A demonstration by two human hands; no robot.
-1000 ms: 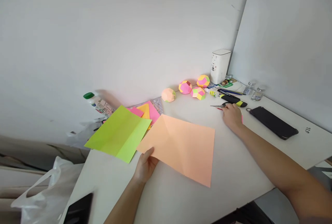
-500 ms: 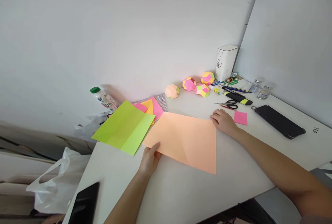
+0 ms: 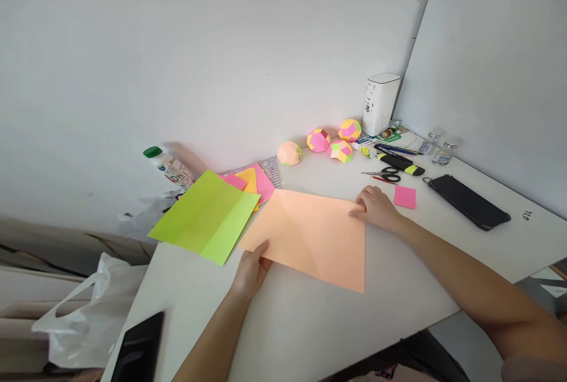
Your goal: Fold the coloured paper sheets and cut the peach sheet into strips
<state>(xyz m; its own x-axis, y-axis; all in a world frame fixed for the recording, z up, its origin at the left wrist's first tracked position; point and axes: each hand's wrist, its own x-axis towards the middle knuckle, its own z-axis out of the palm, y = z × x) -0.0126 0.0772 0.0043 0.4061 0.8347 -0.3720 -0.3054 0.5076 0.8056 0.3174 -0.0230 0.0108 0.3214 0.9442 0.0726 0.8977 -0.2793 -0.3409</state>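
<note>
A creased, peach-coloured sheet of paper (image 3: 305,234) spans both hands above the white table. My left hand (image 3: 250,273) pinches its near left edge, thumb on top and fingers underneath. At the far right corner, my right hand (image 3: 376,208) grips the sheet between thumb and fingers. To the left lies a folded-and-opened lime green sheet (image 3: 204,216), partly over smaller pink and orange papers (image 3: 254,184). A small pink paper square (image 3: 404,196) rests just beyond my right wrist, and scissors (image 3: 387,174) lie behind it.
Several faceted paper balls (image 3: 319,140) stand along the wall. A black pouch (image 3: 469,200), a highlighter-yellow and black cutter (image 3: 401,164) and glass jars (image 3: 445,152) are at right. A white container (image 3: 381,104) fills the corner. At left are a green-capped bottle (image 3: 170,166) and black phone (image 3: 138,346).
My right thumb has come onto the peach sheet's far right corner, so the hand now grips it. The left hand keeps its hold. The whole view has shifted slightly.
</note>
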